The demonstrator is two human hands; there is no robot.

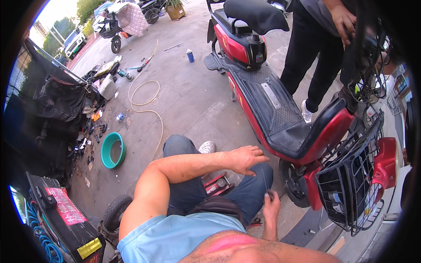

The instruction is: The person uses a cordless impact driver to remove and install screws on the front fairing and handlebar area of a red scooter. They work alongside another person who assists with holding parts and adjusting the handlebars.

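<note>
My left hand [247, 160] reaches across me above my right knee, fingers stretched out and holding nothing. Lower down, beside my right thigh, my right hand [272, 206] is closed with its fingers curled. A thin line seems to rise from those fingers, but what they hold is too small to make out. Just to the right of both hands stands a red electric scooter [263, 103], its front wheel [293, 184] nearest to them. A black wire basket [346, 188] hangs at its front end. Between my legs, a red metal tool [218, 185] sits on the ground, partly hidden.
Another person's hand [343, 19] is near the scooter's handlebar. A green basin [113, 150], a yellowish hose [160, 118] and a blue spray can [190, 55] are on the pavement. Scattered parts [90, 131] lie at left; a black case [66, 210] stands at the lower left.
</note>
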